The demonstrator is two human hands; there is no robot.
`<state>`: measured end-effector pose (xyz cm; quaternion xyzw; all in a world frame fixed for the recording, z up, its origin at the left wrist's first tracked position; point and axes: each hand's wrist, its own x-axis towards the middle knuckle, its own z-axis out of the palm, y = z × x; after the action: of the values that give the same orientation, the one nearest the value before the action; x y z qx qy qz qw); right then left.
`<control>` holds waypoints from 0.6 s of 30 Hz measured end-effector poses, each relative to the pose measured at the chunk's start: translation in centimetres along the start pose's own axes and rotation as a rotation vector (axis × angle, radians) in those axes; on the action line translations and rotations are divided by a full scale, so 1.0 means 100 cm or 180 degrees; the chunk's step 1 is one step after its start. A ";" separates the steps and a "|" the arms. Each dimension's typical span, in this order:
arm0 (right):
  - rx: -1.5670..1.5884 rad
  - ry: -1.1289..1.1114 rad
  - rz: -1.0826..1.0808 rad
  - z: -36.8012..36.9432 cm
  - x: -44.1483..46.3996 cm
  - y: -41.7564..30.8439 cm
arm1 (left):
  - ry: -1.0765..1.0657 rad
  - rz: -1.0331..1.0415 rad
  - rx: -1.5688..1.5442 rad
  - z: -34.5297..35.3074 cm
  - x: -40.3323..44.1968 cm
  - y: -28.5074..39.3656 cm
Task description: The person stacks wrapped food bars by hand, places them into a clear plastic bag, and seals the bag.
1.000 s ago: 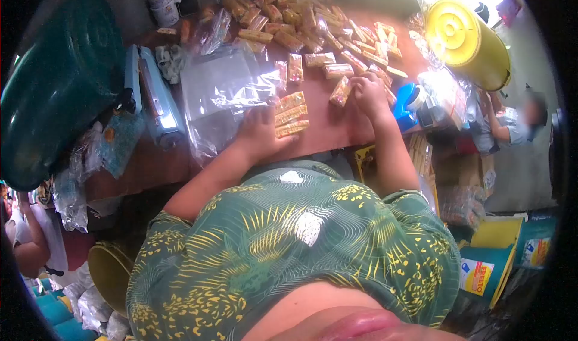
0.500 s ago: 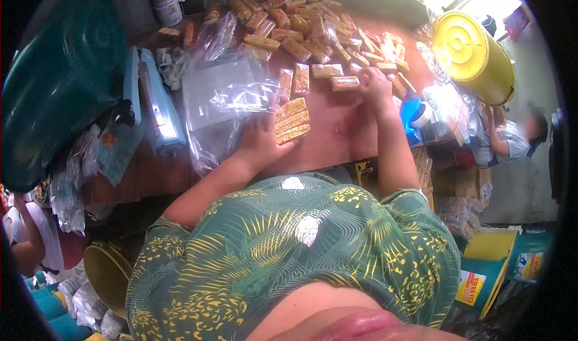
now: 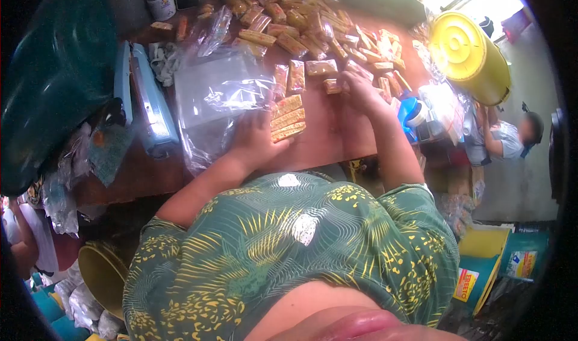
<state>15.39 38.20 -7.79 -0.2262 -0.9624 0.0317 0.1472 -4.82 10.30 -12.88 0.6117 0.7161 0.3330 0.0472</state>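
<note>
My left hand [image 3: 256, 133] is wrapped round a stack of several yellow bars [image 3: 288, 118] beside the clear plastic bags [image 3: 211, 91]. My right hand [image 3: 360, 91] is closed at the end of a wrapped bar [image 3: 332, 86], its fingertips partly hidden. Just above lies another wrapped bar [image 3: 321, 67], flat on the brown table [image 3: 328, 130]. Two more wrapped bars [image 3: 296, 76] stand side by side above the stack. Behind them spreads a large pile of wrapped bars [image 3: 295, 21].
A light blue sealer-like device [image 3: 153, 106] and a big green tub [image 3: 54, 76] are at the left. At the right are a blue tape dispenser [image 3: 409, 115], a yellow bucket [image 3: 460, 46] and a person [image 3: 509, 139]. A white container [image 3: 160, 0] stands at the back.
My right hand has moved left along the near edge of the pile, with a wrapped bar at its fingers. My left hand stays round the stack. The whole view has shifted slightly.
</note>
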 end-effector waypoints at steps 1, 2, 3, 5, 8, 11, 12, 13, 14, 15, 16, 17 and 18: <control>0.0026 0.0027 0.0076 -0.003 -0.001 -0.006 | -0.0005 0.0016 -0.0017 -0.002 0.001 0.000; 0.0314 -0.0027 0.0364 -0.013 -0.003 -0.009 | -0.0007 -0.0019 -0.0062 -0.004 0.001 0.001; 0.0606 -0.0078 0.0640 -0.033 -0.001 -0.018 | 0.0062 0.0085 0.0026 -0.003 0.001 0.001; 0.1128 0.0130 0.1228 -0.032 0.004 0.012 | 0.0211 0.0270 0.0200 0.002 0.001 -0.002; 0.1125 0.0455 0.1650 -0.016 0.014 0.066 | 0.0051 0.0102 0.0091 -0.003 0.005 0.004; 0.2971 0.0282 0.2661 0.017 0.029 0.101 | -0.0056 -0.0118 -0.0101 -0.003 0.006 0.004; 0.3462 0.0304 0.2770 0.011 0.033 0.098 | -0.0068 -0.0089 -0.0127 -0.004 0.008 0.004; 0.3962 0.0315 0.2878 0.002 0.037 0.084 | -0.0089 -0.0065 -0.0152 -0.003 0.009 0.003; 0.2109 0.0134 0.1944 -0.008 0.030 0.070 | -0.0125 -0.0046 -0.0180 -0.002 0.009 0.003; 0.0033 0.0352 0.1313 -0.026 0.024 0.043 | -0.0266 0.0032 -0.0097 0.001 0.008 0.001; 0.0427 0.0438 0.1283 -0.027 0.023 0.036 | -0.0405 0.0098 -0.0018 0.004 0.007 -0.002; 0.0830 0.0491 0.1268 -0.024 0.019 0.030 | -0.0570 0.0146 0.0046 0.008 0.005 -0.004; 0.1190 0.0279 0.1306 -0.029 0.012 0.000 | -0.1038 0.0082 -0.0212 0.004 0.008 -0.003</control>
<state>15.25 38.68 -4.69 -0.3864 -0.8666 0.2280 0.2184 -5.08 11.22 -13.05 0.6649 0.6795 0.2534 0.1788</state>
